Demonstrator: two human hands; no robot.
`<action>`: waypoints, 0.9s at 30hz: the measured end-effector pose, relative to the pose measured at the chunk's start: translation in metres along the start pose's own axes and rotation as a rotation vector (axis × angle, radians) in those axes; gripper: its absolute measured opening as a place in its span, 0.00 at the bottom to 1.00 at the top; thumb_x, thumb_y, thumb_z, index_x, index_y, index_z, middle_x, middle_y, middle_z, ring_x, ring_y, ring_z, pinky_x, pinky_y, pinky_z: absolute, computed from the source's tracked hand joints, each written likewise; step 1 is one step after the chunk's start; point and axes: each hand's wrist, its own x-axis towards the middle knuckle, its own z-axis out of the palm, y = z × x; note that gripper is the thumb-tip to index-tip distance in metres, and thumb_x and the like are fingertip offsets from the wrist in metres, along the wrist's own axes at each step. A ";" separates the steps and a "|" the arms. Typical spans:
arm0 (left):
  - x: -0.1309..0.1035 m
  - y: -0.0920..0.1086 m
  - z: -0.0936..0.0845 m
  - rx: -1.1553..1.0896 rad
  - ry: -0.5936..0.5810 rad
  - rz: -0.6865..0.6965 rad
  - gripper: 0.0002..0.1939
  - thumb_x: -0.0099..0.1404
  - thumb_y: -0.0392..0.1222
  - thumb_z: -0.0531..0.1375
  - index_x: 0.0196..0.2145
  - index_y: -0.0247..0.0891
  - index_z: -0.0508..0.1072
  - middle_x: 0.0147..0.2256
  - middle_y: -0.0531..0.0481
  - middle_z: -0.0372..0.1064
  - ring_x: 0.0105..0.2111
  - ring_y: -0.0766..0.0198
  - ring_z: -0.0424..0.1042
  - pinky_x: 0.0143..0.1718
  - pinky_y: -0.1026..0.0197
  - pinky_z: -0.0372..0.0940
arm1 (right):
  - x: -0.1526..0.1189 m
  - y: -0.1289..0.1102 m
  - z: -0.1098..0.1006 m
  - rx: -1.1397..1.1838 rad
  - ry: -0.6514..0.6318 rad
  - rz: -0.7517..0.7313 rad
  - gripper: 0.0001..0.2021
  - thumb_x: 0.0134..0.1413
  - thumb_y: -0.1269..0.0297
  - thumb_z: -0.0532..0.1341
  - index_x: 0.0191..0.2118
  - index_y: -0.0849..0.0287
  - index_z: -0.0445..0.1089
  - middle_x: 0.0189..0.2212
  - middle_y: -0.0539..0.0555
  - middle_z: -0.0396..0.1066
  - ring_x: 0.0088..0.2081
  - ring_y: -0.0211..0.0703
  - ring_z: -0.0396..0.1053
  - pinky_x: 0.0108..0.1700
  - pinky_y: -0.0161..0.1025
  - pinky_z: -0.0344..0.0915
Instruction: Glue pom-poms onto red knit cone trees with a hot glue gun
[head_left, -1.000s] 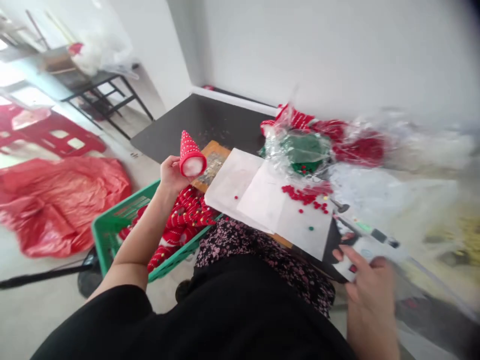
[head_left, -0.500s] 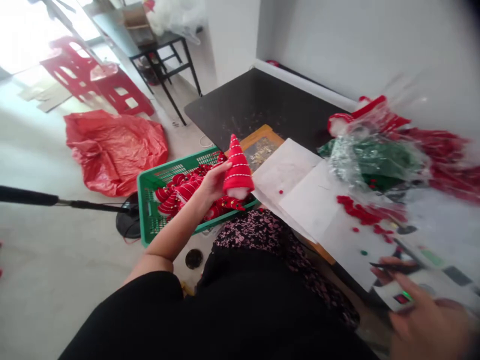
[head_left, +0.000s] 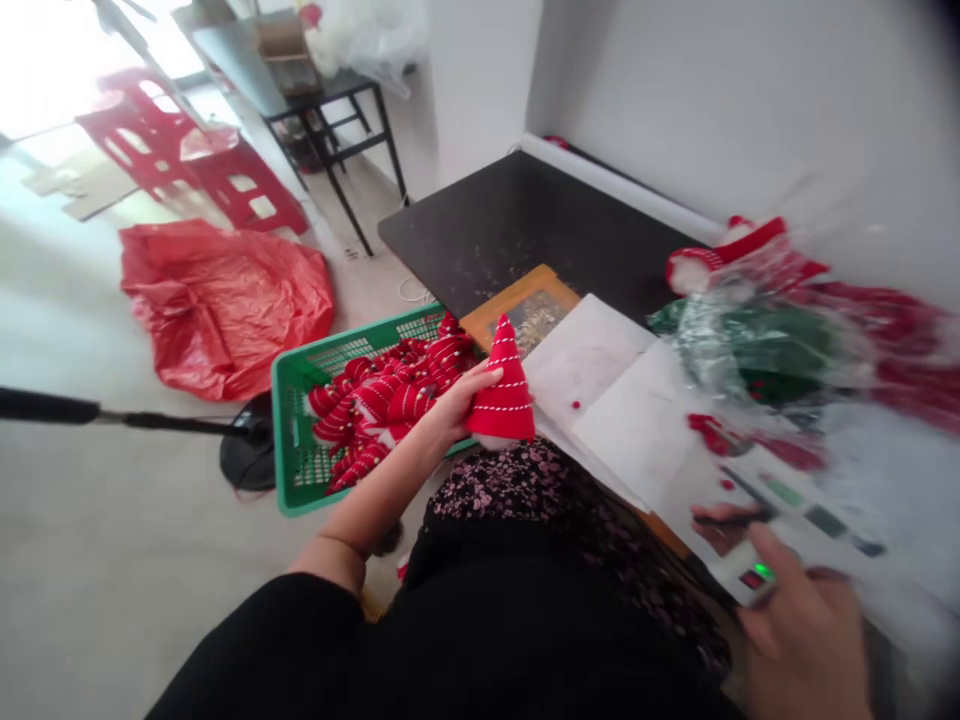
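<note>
My left hand (head_left: 459, 400) is closed on a small red Santa hat (head_left: 504, 400), cone-shaped with white stitched stripes. The hat stands point up, with a bit of white fluff at its lower edge. Below and left of it is a green plastic basket (head_left: 279, 430) heaped with striped red hats (head_left: 390, 395). At the lower right, my right hand (head_left: 806, 625) grips a white tool that looks like a glue gun (head_left: 739, 580), with a red switch and a lit green light. It is over the paper-covered table; blur hides some finger detail.
Red pom-poms (head_left: 709, 435) lie on white paper (head_left: 637, 410) beside plastic-bagged red and green pieces (head_left: 780, 350). A wooden-edged board (head_left: 480, 318) rests on the black table (head_left: 517, 210). A red plastic bag (head_left: 232, 300) and a black stand base (head_left: 247, 450) are on the floor.
My left hand has brought the hat lower and to the right, away from the basket. My right hand has moved left with the glue gun. The view has shifted slightly.
</note>
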 end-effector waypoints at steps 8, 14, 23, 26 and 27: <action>0.046 -0.027 0.070 -0.029 -0.238 -0.242 0.40 0.61 0.54 0.66 0.67 0.39 0.64 0.45 0.38 0.80 0.45 0.42 0.81 0.48 0.42 0.75 | -0.009 -0.004 -0.002 0.097 -0.107 -0.083 0.14 0.49 0.51 0.73 0.33 0.56 0.78 0.29 0.57 0.79 0.35 0.55 0.80 0.42 0.50 0.79; 0.058 -0.056 0.116 -0.142 -0.259 -0.407 0.35 0.68 0.54 0.60 0.67 0.36 0.64 0.48 0.35 0.78 0.46 0.44 0.81 0.48 0.44 0.76 | -0.008 0.011 -0.032 0.127 -0.109 -0.107 0.17 0.55 0.47 0.71 0.35 0.57 0.79 0.33 0.58 0.81 0.37 0.53 0.79 0.40 0.45 0.78; 0.063 -0.092 0.159 -0.042 -0.029 -0.435 0.18 0.68 0.45 0.63 0.51 0.31 0.74 0.34 0.42 0.79 0.35 0.52 0.81 0.45 0.49 0.77 | -0.012 0.022 -0.058 0.141 -0.073 -0.144 0.19 0.60 0.45 0.67 0.39 0.57 0.79 0.36 0.59 0.82 0.36 0.51 0.79 0.41 0.44 0.78; 0.067 -0.101 0.164 0.098 -0.017 -0.338 0.17 0.64 0.43 0.68 0.48 0.33 0.74 0.34 0.45 0.79 0.32 0.56 0.81 0.42 0.54 0.77 | -0.018 0.019 -0.061 0.043 -0.052 -0.174 0.19 0.63 0.45 0.64 0.37 0.57 0.80 0.34 0.58 0.82 0.38 0.51 0.79 0.45 0.44 0.77; 0.069 -0.104 0.165 0.140 -0.023 -0.304 0.18 0.63 0.44 0.68 0.47 0.34 0.74 0.34 0.45 0.79 0.31 0.57 0.80 0.40 0.56 0.77 | -0.020 0.018 -0.062 -0.004 -0.053 -0.186 0.19 0.64 0.45 0.63 0.35 0.57 0.80 0.34 0.58 0.82 0.38 0.50 0.79 0.45 0.43 0.76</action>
